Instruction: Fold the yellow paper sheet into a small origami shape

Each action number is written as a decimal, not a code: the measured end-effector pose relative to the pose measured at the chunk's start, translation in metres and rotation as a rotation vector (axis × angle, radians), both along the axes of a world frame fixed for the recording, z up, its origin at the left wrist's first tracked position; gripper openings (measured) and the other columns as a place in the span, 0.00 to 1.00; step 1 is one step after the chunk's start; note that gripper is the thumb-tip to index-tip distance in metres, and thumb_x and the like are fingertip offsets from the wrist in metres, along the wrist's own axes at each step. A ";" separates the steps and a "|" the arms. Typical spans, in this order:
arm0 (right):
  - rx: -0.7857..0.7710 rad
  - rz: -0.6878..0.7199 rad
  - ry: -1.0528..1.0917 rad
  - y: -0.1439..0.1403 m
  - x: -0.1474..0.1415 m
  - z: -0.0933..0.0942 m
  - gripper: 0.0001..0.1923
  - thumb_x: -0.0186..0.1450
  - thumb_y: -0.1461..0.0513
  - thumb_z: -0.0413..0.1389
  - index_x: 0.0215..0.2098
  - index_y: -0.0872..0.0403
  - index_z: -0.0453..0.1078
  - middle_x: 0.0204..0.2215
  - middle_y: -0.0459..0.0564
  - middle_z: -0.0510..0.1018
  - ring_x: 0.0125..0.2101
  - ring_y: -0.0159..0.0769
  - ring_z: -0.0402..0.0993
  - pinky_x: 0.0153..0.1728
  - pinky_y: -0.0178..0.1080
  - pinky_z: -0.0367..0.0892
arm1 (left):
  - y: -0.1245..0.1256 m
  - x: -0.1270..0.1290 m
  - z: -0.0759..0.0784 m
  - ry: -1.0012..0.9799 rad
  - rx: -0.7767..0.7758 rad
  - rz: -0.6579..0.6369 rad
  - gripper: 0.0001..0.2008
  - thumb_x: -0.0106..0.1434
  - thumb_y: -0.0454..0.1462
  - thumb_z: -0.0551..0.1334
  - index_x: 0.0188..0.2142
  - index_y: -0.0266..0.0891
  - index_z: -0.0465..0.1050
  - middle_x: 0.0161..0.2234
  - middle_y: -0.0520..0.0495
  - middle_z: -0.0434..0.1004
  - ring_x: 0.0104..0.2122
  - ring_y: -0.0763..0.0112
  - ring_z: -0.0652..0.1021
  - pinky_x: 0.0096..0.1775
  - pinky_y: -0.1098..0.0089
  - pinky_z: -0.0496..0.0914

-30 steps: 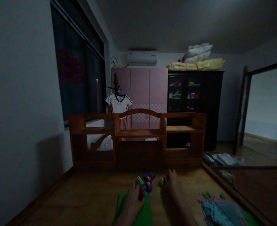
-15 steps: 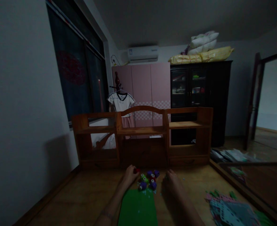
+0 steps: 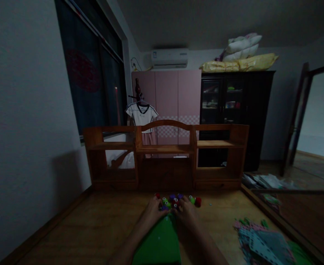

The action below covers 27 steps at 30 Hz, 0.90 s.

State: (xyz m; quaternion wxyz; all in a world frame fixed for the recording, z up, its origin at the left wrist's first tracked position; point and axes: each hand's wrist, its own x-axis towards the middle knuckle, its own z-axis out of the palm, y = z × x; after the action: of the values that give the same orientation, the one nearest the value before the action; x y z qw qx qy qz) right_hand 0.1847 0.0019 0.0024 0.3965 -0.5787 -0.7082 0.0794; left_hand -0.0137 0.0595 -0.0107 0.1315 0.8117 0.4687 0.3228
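A cluster of small colourful toy pieces (image 3: 175, 200), red, green and purple, lies on the wooden desk (image 3: 95, 228) in front of a low wooden shelf unit (image 3: 164, 154). My left hand (image 3: 152, 210) rests at the cluster's left side, fingers touching the pieces. My right hand (image 3: 185, 212) lies against the cluster's right side, close to the left hand. A green sheet (image 3: 157, 243) lies under and between my forearms. In this dim light I cannot make out whether either hand grips a piece.
A pile of pastel foam sheets (image 3: 261, 244) lies at the desk's right. Papers (image 3: 263, 181) sit beyond the desk edge. Behind the shelf stand a pink wardrobe (image 3: 167, 99) and a dark cabinet (image 3: 233, 106); a window is on the left wall.
Both hands have come together around the toy cluster. The right hand moved left and the left hand shifted right; a red and a green piece now lie at the cluster's right.
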 end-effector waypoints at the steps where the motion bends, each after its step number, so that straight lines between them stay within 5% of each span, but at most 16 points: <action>1: -0.017 0.021 -0.008 -0.001 -0.003 -0.002 0.13 0.56 0.60 0.55 0.40 0.53 0.70 0.44 0.53 0.70 0.39 0.38 0.68 0.39 0.35 0.60 | -0.002 0.002 -0.001 0.008 0.018 0.003 0.19 0.48 0.50 0.64 0.29 0.35 0.72 0.36 0.42 0.70 0.39 0.60 0.69 0.40 0.67 0.63; 5: 0.022 0.007 0.030 -0.003 -0.002 0.002 0.11 0.59 0.60 0.52 0.39 0.54 0.70 0.43 0.54 0.70 0.40 0.38 0.67 0.40 0.35 0.61 | 0.005 0.001 0.008 0.003 0.063 0.054 0.14 0.48 0.45 0.64 0.27 0.35 0.72 0.33 0.44 0.70 0.37 0.62 0.70 0.39 0.68 0.63; 10: 0.118 -0.083 0.198 0.000 0.024 0.020 0.11 0.59 0.54 0.52 0.30 0.54 0.69 0.33 0.52 0.71 0.33 0.37 0.68 0.34 0.36 0.62 | 0.033 -0.018 0.040 -0.160 -0.058 0.128 0.17 0.49 0.48 0.63 0.28 0.34 0.73 0.29 0.46 0.71 0.31 0.67 0.72 0.34 0.70 0.64; 17: -0.164 0.141 0.981 0.012 0.037 0.021 0.22 0.53 0.46 0.57 0.32 0.57 0.70 0.25 0.48 0.73 0.27 0.35 0.71 0.28 0.34 0.65 | 0.031 -0.040 0.062 -0.636 -0.462 -0.286 0.25 0.52 0.52 0.62 0.40 0.33 0.71 0.38 0.40 0.75 0.38 0.64 0.74 0.41 0.66 0.67; 21: -0.164 0.234 1.318 0.014 0.034 0.021 0.24 0.46 0.49 0.63 0.35 0.56 0.70 0.32 0.53 0.75 0.33 0.39 0.74 0.34 0.38 0.68 | 0.015 -0.045 0.065 -0.626 -0.334 -0.312 0.24 0.52 0.49 0.63 0.43 0.35 0.68 0.42 0.41 0.73 0.41 0.65 0.73 0.44 0.67 0.67; 27: -0.049 0.206 1.218 0.012 0.038 0.024 0.23 0.49 0.48 0.60 0.36 0.54 0.72 0.38 0.56 0.75 0.42 0.45 0.72 0.40 0.43 0.68 | -0.007 -0.048 0.082 -0.474 -0.112 -0.278 0.19 0.53 0.44 0.63 0.43 0.38 0.67 0.41 0.45 0.73 0.42 0.66 0.73 0.46 0.68 0.66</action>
State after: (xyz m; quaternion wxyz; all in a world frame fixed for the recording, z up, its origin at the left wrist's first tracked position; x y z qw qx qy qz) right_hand 0.2229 0.0143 0.0262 0.7067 -0.3670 -0.4047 0.4496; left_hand -0.0619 0.0530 0.0715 0.3254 0.7615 0.3260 0.4560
